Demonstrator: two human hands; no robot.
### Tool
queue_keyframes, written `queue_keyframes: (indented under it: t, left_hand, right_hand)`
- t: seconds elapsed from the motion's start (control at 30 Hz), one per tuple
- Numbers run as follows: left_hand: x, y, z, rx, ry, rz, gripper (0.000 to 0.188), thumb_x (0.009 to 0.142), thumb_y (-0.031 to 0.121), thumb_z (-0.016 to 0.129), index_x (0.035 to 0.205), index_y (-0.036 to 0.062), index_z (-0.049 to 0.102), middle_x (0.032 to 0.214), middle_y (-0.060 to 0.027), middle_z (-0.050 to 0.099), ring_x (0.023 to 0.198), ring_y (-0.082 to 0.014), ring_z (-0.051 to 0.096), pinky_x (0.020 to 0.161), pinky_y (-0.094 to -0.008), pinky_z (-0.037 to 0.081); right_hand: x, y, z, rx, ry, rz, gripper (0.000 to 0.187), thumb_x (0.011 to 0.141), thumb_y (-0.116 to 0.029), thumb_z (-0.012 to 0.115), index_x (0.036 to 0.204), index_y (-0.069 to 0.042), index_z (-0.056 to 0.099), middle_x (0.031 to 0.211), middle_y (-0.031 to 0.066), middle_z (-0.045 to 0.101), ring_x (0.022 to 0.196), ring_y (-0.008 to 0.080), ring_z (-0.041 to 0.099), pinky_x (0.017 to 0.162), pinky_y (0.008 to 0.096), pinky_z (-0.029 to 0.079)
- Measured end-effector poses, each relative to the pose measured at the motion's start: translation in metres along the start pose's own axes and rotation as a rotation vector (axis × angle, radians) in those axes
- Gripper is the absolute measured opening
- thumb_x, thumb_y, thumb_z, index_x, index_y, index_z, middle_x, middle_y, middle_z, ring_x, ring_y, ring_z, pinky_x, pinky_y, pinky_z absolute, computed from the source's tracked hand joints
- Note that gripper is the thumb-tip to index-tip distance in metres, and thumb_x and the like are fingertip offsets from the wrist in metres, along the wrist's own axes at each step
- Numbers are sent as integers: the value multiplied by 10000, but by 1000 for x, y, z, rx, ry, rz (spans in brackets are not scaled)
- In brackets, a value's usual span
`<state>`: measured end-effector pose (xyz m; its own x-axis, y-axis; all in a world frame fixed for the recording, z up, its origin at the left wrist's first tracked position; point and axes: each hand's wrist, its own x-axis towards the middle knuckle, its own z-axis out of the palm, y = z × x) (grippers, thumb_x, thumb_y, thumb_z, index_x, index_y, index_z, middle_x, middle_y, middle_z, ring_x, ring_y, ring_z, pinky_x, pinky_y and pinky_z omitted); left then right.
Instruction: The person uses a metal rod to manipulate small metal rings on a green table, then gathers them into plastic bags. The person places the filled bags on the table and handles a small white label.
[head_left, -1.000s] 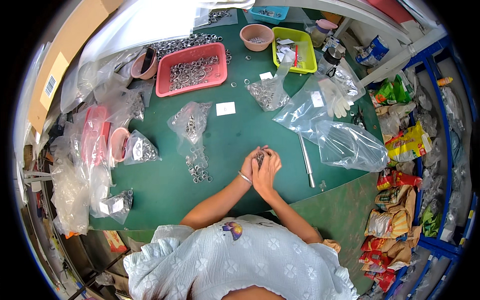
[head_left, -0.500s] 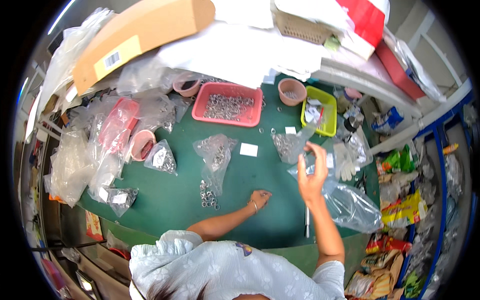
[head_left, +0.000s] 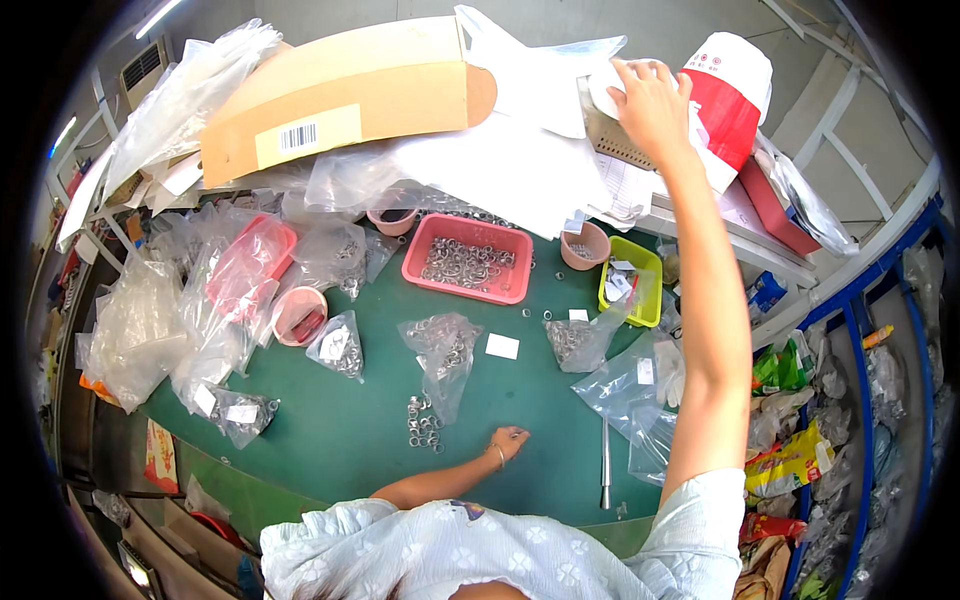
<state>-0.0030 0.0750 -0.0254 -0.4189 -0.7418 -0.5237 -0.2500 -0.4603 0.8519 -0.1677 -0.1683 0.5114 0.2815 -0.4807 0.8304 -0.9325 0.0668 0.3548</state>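
Observation:
My left hand (head_left: 510, 440) rests on the green table with its fingers curled closed; whatever is inside them is hidden. To its left lie several metal rings (head_left: 424, 424), below a clear plastic bag of rings (head_left: 440, 355). My right arm stretches up to the shelf, where my right hand (head_left: 650, 95) is over a beige basket (head_left: 615, 140). Its fingers are spread and bent beside a white item (head_left: 603, 88) at the basket's top; a firm hold on it does not show. A metal rod-like tool (head_left: 605, 465) lies right of my left hand.
A pink tray of rings (head_left: 468, 290), a pink bowl (head_left: 583, 250) and a lime-green basket (head_left: 648, 290) stand at the back. More bagged rings (head_left: 572, 343) and a white card (head_left: 502, 346) lie mid-table. The cardboard box (head_left: 380, 100) and white sheets (head_left: 500, 170) overhang the shelf.
My right hand has risen from above the right side of the table to the basket on the shelf. My left hand stays on the table. The view has tilted upward.

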Motion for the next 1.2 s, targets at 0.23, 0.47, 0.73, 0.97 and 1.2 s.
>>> queue_keyframes:
  t: [0.23, 0.47, 0.73, 0.97, 1.2]
  left_hand:
    - [-14, -5, -4, 125, -18, 50, 276, 796, 256, 619, 927, 16, 655, 621, -90, 618, 443, -156, 527, 447, -319, 439]
    - [-35, -3, -9, 16, -80, 14, 255, 830, 234, 600, 953, 16, 647, 619, -55, 576, 455, -110, 486, 400, -263, 398]
    - [-55, -5, -10, -21, -115, -45, 245, 844, 219, 593, 962, 10, 642, 608, -38, 552, 485, -95, 483, 401, -251, 395]
    - [-73, -6, -13, -62, -140, -23, 219, 845, 197, 590, 962, 20, 641, 658, -25, 568, 534, -82, 501, 406, -230, 403]
    - [-70, -8, -9, -91, -12, 20, 203, 834, 181, 592, 970, 39, 644, 668, -37, 592, 527, -99, 535, 394, -246, 422]
  right_hand:
    - [12, 25, -6, -44, -287, -159, 151, 714, -180, 621, 824, -82, 655, 850, 112, 626, 903, 267, 551, 849, 409, 380]
    - [12, 7, -26, 71, -149, -335, 112, 688, -84, 542, 706, -53, 649, 742, 107, 611, 810, 259, 558, 771, 374, 392]
    - [4, -8, -24, 54, -18, -385, 95, 704, -71, 530, 716, -36, 617, 716, 113, 544, 794, 272, 525, 712, 362, 417]
    - [5, -8, -39, 39, 111, -415, 102, 711, -93, 569, 625, -43, 593, 694, 91, 531, 781, 256, 511, 688, 364, 400]
    - [13, 1, -56, 82, 8, -436, 59, 712, -44, 541, 663, -41, 574, 705, 95, 540, 777, 255, 508, 726, 349, 379]
